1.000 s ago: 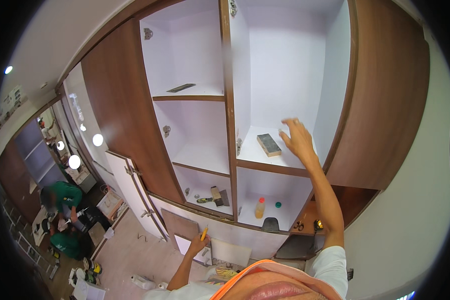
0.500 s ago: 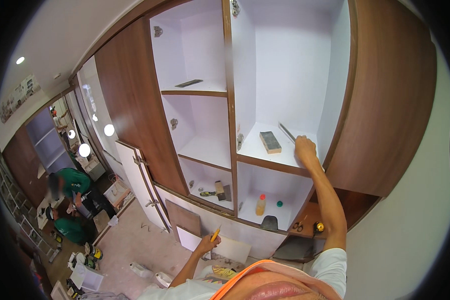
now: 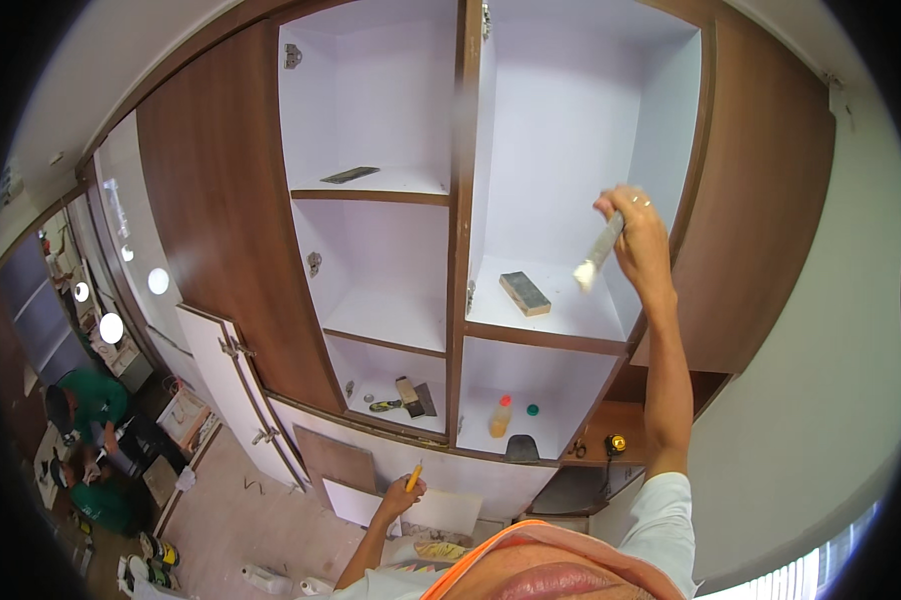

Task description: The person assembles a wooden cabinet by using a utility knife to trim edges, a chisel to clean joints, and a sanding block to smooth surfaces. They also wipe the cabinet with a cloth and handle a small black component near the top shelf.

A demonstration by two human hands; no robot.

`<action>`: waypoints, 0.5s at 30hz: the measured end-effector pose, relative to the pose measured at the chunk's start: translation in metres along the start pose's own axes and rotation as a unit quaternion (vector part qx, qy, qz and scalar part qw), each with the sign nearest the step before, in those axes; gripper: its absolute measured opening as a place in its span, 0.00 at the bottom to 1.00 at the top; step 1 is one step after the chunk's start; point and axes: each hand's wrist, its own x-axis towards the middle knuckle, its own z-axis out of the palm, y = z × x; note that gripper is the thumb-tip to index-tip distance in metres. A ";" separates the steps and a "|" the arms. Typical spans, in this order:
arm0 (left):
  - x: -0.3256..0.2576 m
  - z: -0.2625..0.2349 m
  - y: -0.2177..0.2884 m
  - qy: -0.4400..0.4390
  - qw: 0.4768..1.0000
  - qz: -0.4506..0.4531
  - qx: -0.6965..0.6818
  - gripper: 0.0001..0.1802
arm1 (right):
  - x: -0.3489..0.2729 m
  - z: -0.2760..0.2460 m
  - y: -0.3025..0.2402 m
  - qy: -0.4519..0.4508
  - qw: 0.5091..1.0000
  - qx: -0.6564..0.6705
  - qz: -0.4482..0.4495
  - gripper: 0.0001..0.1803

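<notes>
Raised in front of the tall right cabinet compartment, my right hand [image 3: 641, 240] is closed round a narrow flat grey strip [image 3: 604, 247]. The strip slants down to a pale, blurred end; its exact kind is unclear. Below it, on the shelf, a rectangular sanding block [image 3: 526, 293] with a dark top lies untouched. Low in front of the cabinet, my left hand [image 3: 399, 498] is closed on a slim yellow cutter knife [image 3: 414, 477], its thin tip pointing up. My left hand is apart from the cabinet.
Lower compartments hold a bottle [image 3: 500, 416] with a red cap, a green cap [image 3: 533, 410], and scrapers [image 3: 411, 397]. A dark blade [image 3: 351, 174] rests on an upper shelf. A tape measure [image 3: 616, 443] sits at lower right. Detached doors [image 3: 236, 395] lean left; two people in green [image 3: 96, 405] work beyond.
My right hand has risen from the shelf with the grey strip, whose end now points down and left. My left hand still holds the knife. The view has shifted slightly.
</notes>
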 end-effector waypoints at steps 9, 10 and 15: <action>0.005 -0.046 -0.038 -0.013 1.000 -0.008 -0.022 0.08 | 0.157 -0.033 -0.077 0.032 0.967 0.246 0.060 0.21; 0.005 -0.050 -0.044 -0.009 0.999 -0.014 -0.031 0.08 | 0.174 -0.031 -0.080 0.020 0.982 0.180 0.050 0.22; 0.012 -0.058 -0.045 -0.035 0.998 -0.026 -0.036 0.07 | 0.252 -0.050 -0.120 0.129 0.983 -0.067 -0.113 0.16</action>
